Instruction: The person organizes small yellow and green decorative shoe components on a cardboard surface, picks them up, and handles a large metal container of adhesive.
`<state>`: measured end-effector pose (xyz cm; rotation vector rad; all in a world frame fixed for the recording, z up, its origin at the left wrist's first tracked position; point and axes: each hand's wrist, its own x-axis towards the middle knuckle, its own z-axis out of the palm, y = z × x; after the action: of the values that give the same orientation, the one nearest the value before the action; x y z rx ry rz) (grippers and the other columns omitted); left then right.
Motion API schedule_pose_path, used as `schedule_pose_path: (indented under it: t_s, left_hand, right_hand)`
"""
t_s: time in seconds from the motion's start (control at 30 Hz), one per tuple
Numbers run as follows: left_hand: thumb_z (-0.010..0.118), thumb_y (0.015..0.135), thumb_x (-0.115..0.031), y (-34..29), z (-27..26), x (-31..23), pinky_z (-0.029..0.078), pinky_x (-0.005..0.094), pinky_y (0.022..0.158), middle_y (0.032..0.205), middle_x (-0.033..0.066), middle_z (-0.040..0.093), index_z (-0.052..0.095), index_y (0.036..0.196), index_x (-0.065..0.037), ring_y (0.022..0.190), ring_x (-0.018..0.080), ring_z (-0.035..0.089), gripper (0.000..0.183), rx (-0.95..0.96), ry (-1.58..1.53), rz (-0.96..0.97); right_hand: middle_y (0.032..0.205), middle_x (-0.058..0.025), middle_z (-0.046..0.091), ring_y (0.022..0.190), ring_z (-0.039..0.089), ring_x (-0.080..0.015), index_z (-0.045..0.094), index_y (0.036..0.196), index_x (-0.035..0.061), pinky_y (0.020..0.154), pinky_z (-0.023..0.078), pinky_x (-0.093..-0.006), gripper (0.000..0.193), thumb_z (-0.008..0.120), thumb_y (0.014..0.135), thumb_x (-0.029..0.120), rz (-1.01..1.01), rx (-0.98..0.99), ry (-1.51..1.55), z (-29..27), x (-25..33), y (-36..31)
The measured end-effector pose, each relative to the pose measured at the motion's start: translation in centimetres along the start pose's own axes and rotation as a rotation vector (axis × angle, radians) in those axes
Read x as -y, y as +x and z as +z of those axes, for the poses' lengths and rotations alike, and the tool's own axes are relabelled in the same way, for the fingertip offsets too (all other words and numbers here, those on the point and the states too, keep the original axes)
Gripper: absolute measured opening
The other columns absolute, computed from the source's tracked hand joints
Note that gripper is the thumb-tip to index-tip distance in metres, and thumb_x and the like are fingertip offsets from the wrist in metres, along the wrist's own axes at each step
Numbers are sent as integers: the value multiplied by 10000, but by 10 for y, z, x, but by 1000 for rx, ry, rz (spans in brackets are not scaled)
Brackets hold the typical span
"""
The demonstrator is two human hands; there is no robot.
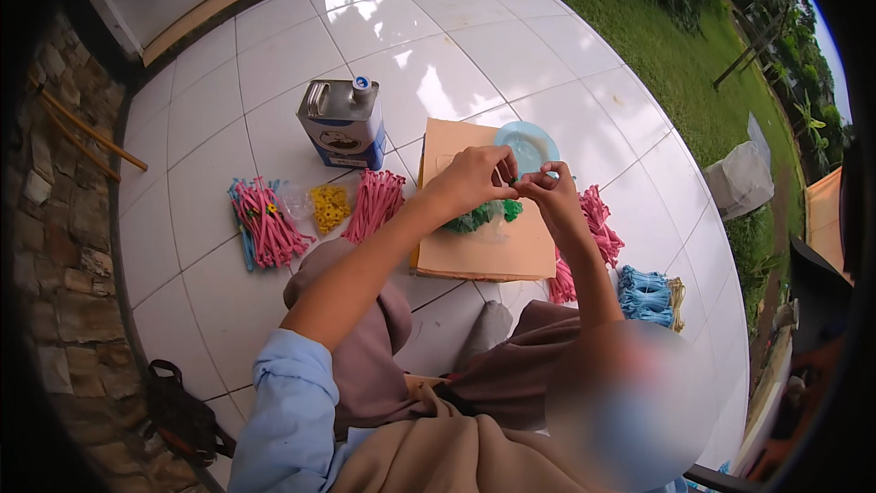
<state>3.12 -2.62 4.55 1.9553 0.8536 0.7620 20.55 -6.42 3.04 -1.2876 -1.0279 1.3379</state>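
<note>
Over a cardboard sheet [506,260], both hands meet with fingertips almost touching. My left hand [476,175] is closed, its thumb and index finger curled toward a small green piece [516,182]. My right hand [551,192] pinches at the same piece from the other side. Fingers hide most of it, so its exact shape is unclear. Just beneath them, a clear plastic bag with many green pieces [474,219] lies on the cardboard, partly covered by my left hand. Behind my fingers is a shallow light blue dish [531,139].
A blue and white metal can [343,128] stands at the back left. Pink strips [374,205], yellow flower-shaped pieces [329,209] and a pink-and-blue bundle [270,224] lie left. More pink strips [598,226] and light blue bundles [644,295] lie right. Grass [584,0] borders the tiled floor.
</note>
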Motion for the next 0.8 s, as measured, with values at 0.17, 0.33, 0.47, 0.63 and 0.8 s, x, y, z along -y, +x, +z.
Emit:
schedule_pose_path:
  t_s: [0.17,0.33,0.47,0.63,0.8]
  left_hand:
    - [739,678,-114,3,-1,-2,505,275,687,765,76,649,575,822,-21,723,159,644,237,-14,-45,-1]
    - [744,670,-102,4,1,2,503,273,704,774,60,653,593,842,-22,755,141,643,242,-14,-134,-19]
    - [706,688,-57,5,-1,2,506,266,736,789,62,652,603,864,-25,785,141,638,207,-13,-270,-121]
    - [640,725,-7,4,-3,-1,511,257,766,819,60,655,603,870,-30,804,130,634,152,-15,-92,-160]
    - [633,716,-26,6,1,3,502,288,718,805,63,653,606,836,-35,781,152,635,123,44,2,-35]
  right_hand:
    - [862,-112,574,813,577,-177,317,999,44,734,446,-267,448,669,730,-18,44,100,250,-6,6,1]
    - [902,-152,581,872,581,-208,278,1052,22,799,463,-279,498,659,736,-32,159,142,448,-15,0,4]
    - [903,-168,579,891,579,-218,257,1065,17,811,466,-282,518,657,741,-25,78,114,438,-14,-1,3]
    - [846,-156,598,769,608,-210,276,1028,6,722,491,-274,494,656,714,-10,26,-15,44,-20,-2,6]
    - [703,-139,622,652,635,-206,322,966,19,617,496,-279,449,656,667,-8,-97,-126,-498,-37,-42,18]
